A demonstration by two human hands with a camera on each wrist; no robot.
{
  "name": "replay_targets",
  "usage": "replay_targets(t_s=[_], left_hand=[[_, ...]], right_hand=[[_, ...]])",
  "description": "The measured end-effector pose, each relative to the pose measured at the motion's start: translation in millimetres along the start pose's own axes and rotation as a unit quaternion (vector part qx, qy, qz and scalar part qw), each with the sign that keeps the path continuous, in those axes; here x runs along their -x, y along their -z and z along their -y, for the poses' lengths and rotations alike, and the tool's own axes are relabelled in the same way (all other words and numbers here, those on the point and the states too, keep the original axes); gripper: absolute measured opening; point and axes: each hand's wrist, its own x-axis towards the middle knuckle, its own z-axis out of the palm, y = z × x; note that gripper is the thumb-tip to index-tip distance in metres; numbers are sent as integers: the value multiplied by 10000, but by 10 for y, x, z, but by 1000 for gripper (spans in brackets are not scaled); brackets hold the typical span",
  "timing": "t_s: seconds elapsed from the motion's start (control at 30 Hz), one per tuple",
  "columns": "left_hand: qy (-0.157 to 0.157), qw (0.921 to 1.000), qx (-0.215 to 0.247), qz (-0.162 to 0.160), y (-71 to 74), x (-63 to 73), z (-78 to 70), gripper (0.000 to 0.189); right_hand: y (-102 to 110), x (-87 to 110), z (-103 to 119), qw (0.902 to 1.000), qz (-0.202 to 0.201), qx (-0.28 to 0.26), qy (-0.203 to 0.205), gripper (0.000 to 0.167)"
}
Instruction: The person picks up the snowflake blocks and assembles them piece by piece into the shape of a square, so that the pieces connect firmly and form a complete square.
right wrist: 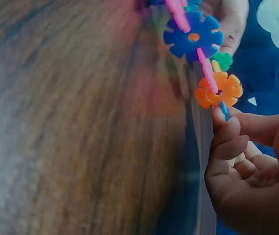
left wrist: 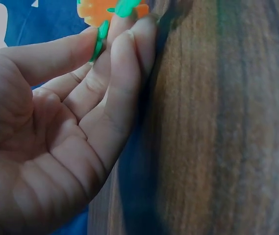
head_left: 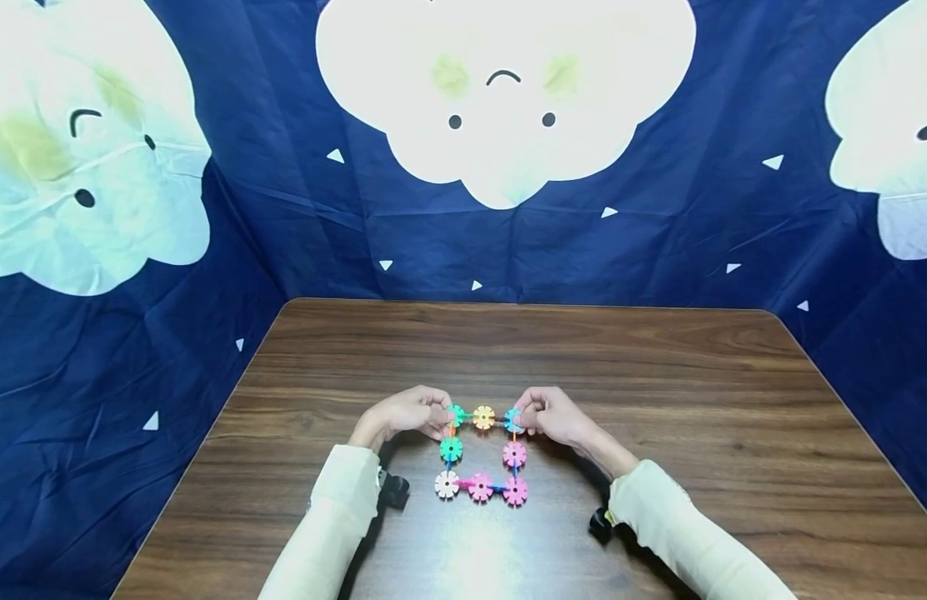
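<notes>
Flower-shaped plastic snowflake discs are joined by other discs set edge-on, forming a square outline on the table in the head view. My left hand [head_left: 408,412] pinches the green snowflake disc [head_left: 456,414] at the far left corner; its thin green edge also shows between thumb and fingers in the left wrist view. At the far right corner my right hand [head_left: 555,417] grips the light blue snowflake disc [head_left: 513,419]. Between them sits a yellow disc [head_left: 483,417]. Pink discs [head_left: 514,454] line the right side, and a white disc [head_left: 447,484] marks the near left corner.
The brown wood-grain table [head_left: 658,367] extends to both sides and behind the hands. A dark blue cloth [head_left: 298,208] with white clouds hangs beyond its far edge. Black wrist devices [head_left: 394,490] sit by both white sleeves [head_left: 343,483].
</notes>
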Motion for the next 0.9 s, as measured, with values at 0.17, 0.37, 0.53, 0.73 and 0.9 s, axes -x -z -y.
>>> replay_targets(t_s=[0.17, 0.37, 0.53, 0.73, 0.9], left_hand=[[138, 9999, -41, 55, 8, -8, -29, 12], [360, 9993, -48, -35, -8, -30, -114, 13], [514, 9970, 222, -541, -7, -115, -198, 12], [545, 9906, 439, -1177, -12, -266, -265, 13], [484, 9855, 653, -1487, -47, -393, -270, 13]], right_hand=[[-11, 8, -15, 10000, 49, 6, 50, 12], [47, -8, -40, 9997, -70, -220, -128, 17], [152, -69, -31, 9953, -322, -799, -444, 26], [275, -181, 0, 9898, -642, -1012, -769, 25], [325, -254, -21, 9871, -818, -964, -985, 23]])
